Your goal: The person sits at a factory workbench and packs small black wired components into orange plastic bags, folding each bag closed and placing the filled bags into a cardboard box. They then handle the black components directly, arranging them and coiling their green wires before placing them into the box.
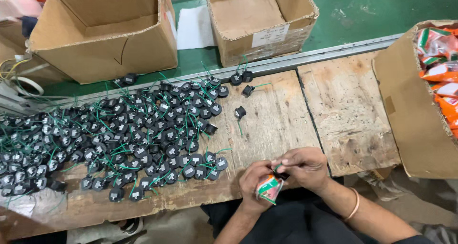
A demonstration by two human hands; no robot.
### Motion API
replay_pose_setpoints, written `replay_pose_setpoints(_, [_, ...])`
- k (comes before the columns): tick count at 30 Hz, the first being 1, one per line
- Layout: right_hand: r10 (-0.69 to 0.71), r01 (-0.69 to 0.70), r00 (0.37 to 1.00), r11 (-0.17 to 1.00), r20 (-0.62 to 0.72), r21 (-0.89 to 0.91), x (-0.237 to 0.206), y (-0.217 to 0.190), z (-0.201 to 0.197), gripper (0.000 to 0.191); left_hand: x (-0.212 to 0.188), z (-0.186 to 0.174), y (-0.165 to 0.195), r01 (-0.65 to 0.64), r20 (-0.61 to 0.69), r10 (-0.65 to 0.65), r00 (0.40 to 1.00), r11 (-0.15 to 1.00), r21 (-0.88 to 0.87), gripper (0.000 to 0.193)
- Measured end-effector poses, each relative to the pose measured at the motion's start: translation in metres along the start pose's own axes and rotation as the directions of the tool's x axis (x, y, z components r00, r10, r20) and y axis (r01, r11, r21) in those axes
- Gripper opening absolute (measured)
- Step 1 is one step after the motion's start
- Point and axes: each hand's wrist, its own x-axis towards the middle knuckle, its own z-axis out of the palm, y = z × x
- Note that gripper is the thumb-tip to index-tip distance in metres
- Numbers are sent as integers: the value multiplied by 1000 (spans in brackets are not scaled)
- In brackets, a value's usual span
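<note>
Black parts crowd bench beside hands.

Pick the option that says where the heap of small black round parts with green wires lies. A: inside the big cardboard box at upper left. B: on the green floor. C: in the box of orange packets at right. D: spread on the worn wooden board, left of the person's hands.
D: the heap of small black round parts with green wires is spread over the worn wooden board, left of both hands.

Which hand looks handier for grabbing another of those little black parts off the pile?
Probably the left hand: it is nearer the pile, though it holds a small packet. The right hand pinches at the packet's top, farther away.
</note>
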Motion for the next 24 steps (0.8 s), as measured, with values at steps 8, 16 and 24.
replay_pose_setpoints(8, [-24,86,985,928,173,-363,-28,30,-3,38,-11,-1,-33,622,70,-648,758,687,-376,47])
replay_pose_setpoints(16, [118,-125,992,964,-44,-234,-27,-27,-39,33,1,10,-15,134,1,-138,990,968,211,58])
replay_pose_setpoints(24, [243,-83,938,848,247,-523,14,-37,-10,37,-17,22,-21,177,-97,-156,983,947,269,71])
